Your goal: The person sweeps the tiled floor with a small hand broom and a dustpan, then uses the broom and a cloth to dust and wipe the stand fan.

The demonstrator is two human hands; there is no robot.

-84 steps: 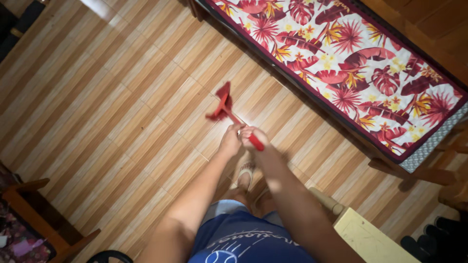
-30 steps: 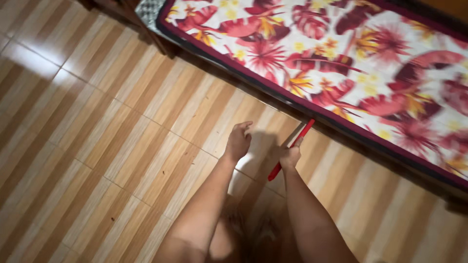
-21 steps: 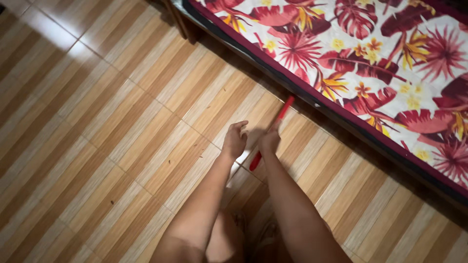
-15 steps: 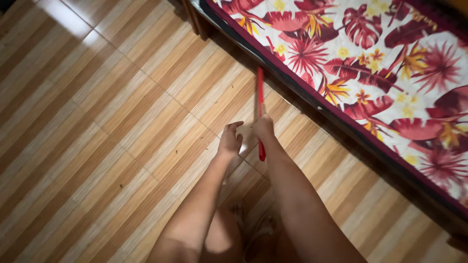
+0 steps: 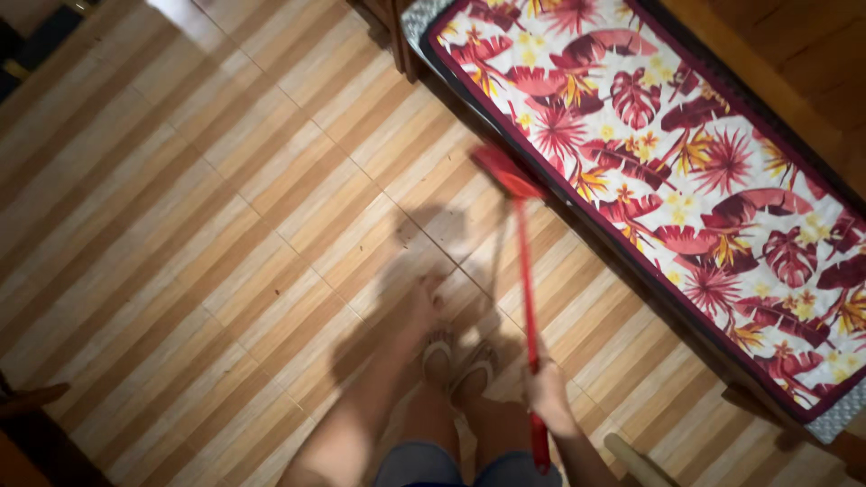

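Down near the lower edge, the right hand [image 5: 546, 397] is wrapped around the long red plastic broom handle [image 5: 525, 280], gripping it close to its upper end. From that fist the handle runs away across the floor to the red broom head [image 5: 505, 171], which is smeared by motion and sits just beside the edge of the floral red-and-white patterned mattress [image 5: 686, 144]. The left hand [image 5: 424, 298] hangs free over the striped wood-look floor tiles [image 5: 198, 207], apart from the handle; it is blurred, and its fingers seem loosely spread, holding nothing. Between the two forearms, both feet in pale sandals [image 5: 460, 356] stand on the tiles.
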